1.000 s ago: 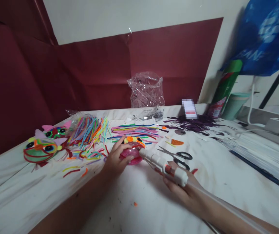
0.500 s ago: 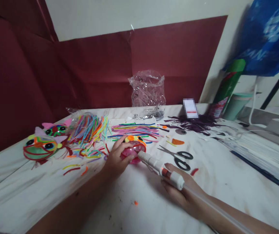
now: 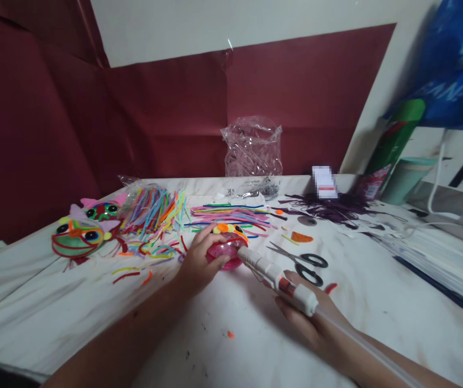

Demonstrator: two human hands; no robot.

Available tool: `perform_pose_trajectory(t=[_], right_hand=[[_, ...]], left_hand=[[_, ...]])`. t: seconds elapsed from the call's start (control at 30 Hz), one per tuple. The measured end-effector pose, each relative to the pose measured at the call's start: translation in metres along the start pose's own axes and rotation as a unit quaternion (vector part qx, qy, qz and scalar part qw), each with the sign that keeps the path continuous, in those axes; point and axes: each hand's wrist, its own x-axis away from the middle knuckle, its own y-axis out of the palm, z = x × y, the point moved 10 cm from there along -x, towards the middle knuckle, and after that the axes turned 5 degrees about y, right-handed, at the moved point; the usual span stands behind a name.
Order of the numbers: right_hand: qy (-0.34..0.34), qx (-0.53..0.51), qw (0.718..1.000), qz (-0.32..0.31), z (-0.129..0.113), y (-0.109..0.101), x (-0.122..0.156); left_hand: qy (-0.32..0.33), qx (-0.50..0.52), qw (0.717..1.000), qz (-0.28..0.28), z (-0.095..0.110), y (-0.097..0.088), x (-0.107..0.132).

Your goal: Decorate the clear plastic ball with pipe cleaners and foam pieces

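Held on the table by my left hand (image 3: 199, 260) is a shiny pink ball-like craft figure (image 3: 228, 252), with yellow and orange pieces and a black eye along its top. My fingers curl around its left side. In my right hand (image 3: 310, 312) is a white glue gun (image 3: 271, 272), its nozzle pointing at the right side of the pink figure; whether the tip touches cannot be made out. A clear glue stick trails from the gun's back end. Black-handled scissors (image 3: 302, 263) lie just beyond my right hand, near an orange felt piece (image 3: 302, 237).
Two finished-looking craft faces (image 3: 78, 240) sit at the left beside a bundle of colourful pipe cleaners (image 3: 150, 210). More pipe cleaners (image 3: 231, 214) lie behind the figure. Purple shredded strips (image 3: 332, 207), a green cup (image 3: 407, 180) and a clear plastic bag (image 3: 253, 148) stand farther back.
The whole scene has shifted slightly right in the view as my head turned. The glue gun's nozzle stays by the pink figure, and both hands keep their holds.
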Motion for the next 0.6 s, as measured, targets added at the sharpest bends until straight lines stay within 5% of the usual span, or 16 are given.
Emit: perform_pose_trajectory(t=[0.6], right_hand=[[0.006,0.000,1.000,0.026,-0.001,-0.005,0.001]], left_hand=[[0.050,-0.045,0.997,0.023,0.010,-0.001,-0.002]])
